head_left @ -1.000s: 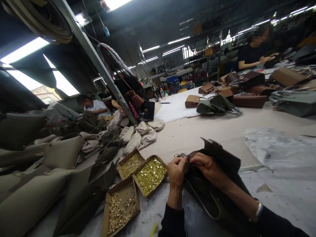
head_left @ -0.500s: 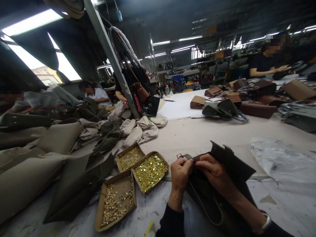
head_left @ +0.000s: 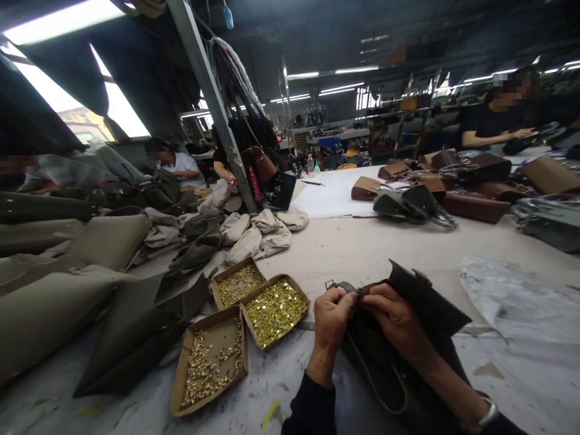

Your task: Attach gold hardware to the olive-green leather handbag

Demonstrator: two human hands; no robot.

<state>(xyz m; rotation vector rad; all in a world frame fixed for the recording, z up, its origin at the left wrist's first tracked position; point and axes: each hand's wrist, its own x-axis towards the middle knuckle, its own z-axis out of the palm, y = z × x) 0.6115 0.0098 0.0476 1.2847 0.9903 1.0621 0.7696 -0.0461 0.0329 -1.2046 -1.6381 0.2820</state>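
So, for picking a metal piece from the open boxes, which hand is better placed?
Probably the left hand: it is nearer the boxes, while the right hand lies across the dark bag. Both pinch the bag's edge, though, so the left would have to let go.

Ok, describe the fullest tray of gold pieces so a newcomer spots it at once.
On the pale worktable, find three cardboard trays clustered right of the piled olive and beige bags. The fullest tray sits nearest the handheld dark olive bag. Its shiny yellow-gold pieces hide nearly the whole bottom, while the other two show more bare cardboard.
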